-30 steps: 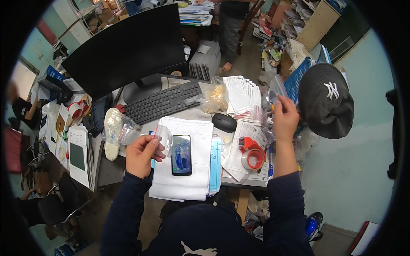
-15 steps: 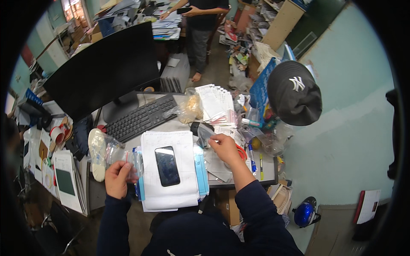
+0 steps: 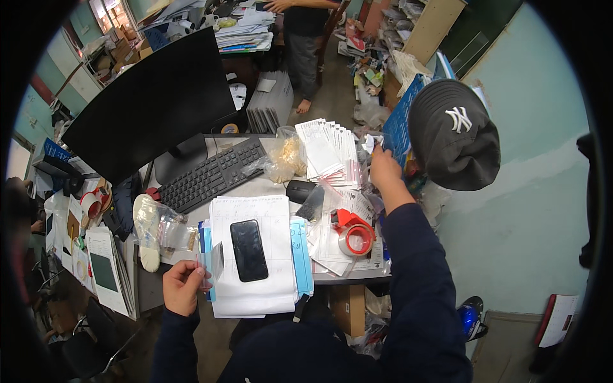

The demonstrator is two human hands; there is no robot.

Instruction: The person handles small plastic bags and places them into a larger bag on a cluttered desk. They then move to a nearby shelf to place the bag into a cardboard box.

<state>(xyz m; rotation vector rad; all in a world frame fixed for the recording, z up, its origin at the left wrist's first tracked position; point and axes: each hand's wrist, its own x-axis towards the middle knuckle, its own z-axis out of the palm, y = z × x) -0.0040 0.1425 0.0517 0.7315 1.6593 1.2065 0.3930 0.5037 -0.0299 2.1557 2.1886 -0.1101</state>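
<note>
My left hand (image 3: 183,288) pinches a small clear plastic bag (image 3: 206,273) between thumb and fingers at the left edge of a paper stack (image 3: 255,300). A greyish flat part of it stands up over the paper. On the stack lies a black smartphone (image 3: 249,250). My right hand (image 3: 385,171) is stretched out to the far right of the desk, fingers drawn together at a crumpled white piece (image 3: 371,143); what they grip, if anything, is hidden. Below that arm lies a red tape dispenser (image 3: 355,235) on loose papers, beside a clear bag (image 3: 314,203).
A black keyboard (image 3: 214,172), large monitor (image 3: 150,102) and mouse (image 3: 299,191) stand behind the stack. A bagged pale insole (image 3: 148,233) lies left. A fan of printed slips (image 3: 330,153) is at the back. A dark cap (image 3: 454,137) hangs right. Another person (image 3: 301,51) stands beyond the desk.
My right hand has let go of the clear bag by the mouse and moved to the far right, uncovering the tape dispenser. The left hand has come lower and nearer the stack.
</note>
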